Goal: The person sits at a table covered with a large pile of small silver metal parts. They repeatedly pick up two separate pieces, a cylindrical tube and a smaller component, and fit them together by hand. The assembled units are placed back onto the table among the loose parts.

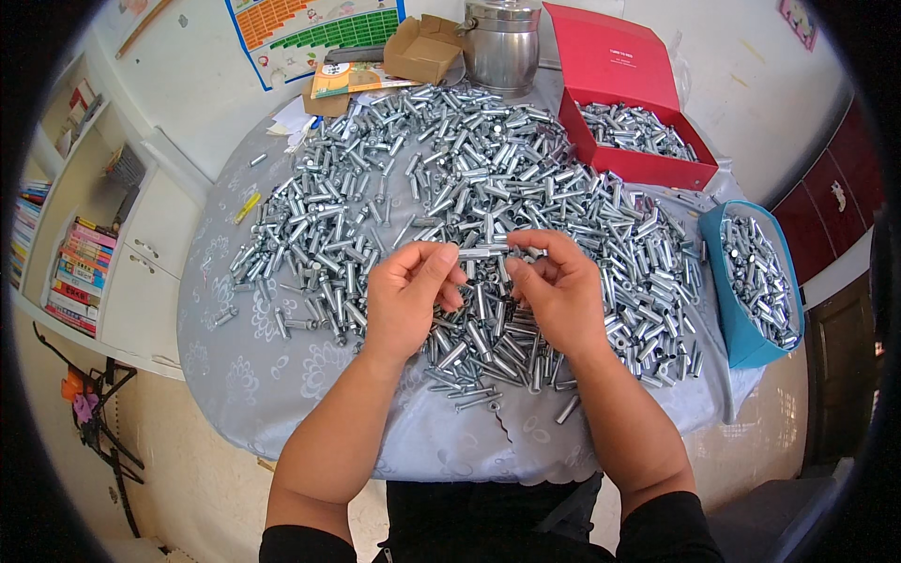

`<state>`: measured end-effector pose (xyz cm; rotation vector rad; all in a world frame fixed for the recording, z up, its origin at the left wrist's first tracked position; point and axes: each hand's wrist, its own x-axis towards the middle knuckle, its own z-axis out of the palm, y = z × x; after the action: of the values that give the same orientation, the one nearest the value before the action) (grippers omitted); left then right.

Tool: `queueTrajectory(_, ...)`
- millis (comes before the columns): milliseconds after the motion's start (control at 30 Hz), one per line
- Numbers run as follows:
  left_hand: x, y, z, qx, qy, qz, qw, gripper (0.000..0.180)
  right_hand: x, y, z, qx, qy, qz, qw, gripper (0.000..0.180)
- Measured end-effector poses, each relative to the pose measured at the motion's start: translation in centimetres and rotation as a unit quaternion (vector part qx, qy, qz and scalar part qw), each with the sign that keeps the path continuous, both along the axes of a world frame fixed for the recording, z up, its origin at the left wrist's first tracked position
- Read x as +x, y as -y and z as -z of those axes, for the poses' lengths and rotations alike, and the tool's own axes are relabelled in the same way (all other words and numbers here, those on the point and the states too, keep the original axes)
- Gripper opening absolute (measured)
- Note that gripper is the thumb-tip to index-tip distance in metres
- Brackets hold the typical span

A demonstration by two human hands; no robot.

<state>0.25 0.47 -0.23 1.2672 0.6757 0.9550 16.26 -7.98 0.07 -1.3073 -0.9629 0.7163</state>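
Note:
Over the near middle of a big pile of metal expansion bolts and sleeves (526, 178), my two hands meet at one silvery expansion bolt (482, 252). It lies level between them. My left hand (404, 296) pinches its left end between thumb and curled fingers. At the right end, my right hand (568, 296) is closed too, thumb and forefinger at the tip of the bolt. Whether a separate small part sits in the right fingertips is too small to tell. Loose long bolts (460, 389) lie below my hands, near the table's front edge.
A grey patterned cloth covers the round table (225, 375). A red box (648, 169) of sleeves stands at the back right, a blue fabric bin (751, 352) of bolts at the right edge. A metal pot (502, 47), open cardboard box (422, 52) and yellow tool (247, 207) lie farther off.

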Motion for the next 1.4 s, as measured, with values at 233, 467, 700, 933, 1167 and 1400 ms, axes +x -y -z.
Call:
queueTrajectory(233,0.1,0.1,0.0,0.04,-0.014,0.039,0.998,0.021,0.0,0.1,0.4,-0.012,0.053,-0.06,0.997,0.024)
queueTrajectory(467,-0.2,-0.5,0.2,-0.015,0.041,-0.007,0.999,0.022,0.3,0.1,-0.3,-0.029,-0.061,0.024,0.997,0.015)
queueTrajectory(700,-0.1,-0.4,0.4,0.045,0.04,-0.051,0.997,0.016,0.1,-0.1,0.3,0.033,0.049,0.078,0.995,0.018)
queueTrajectory(933,-0.2,0.1,-0.1,0.047,-0.01,0.05,0.998,0.018,-0.3,0.0,0.1,-0.002,0.044,-0.031,0.999,0.017)
queueTrajectory(1167,-1.6,-2.2,-0.8,0.075,-0.046,-0.165,0.982,0.018,0.5,-0.1,-0.7,-0.047,-0.135,0.011,0.99,0.01)
queueTrajectory(1400,-3.2,-4.2,0.2,0.214,-0.198,-0.236,0.927,0.016,0.4,-0.6,-0.8,0.123,-0.181,0.143,0.965,0.037)
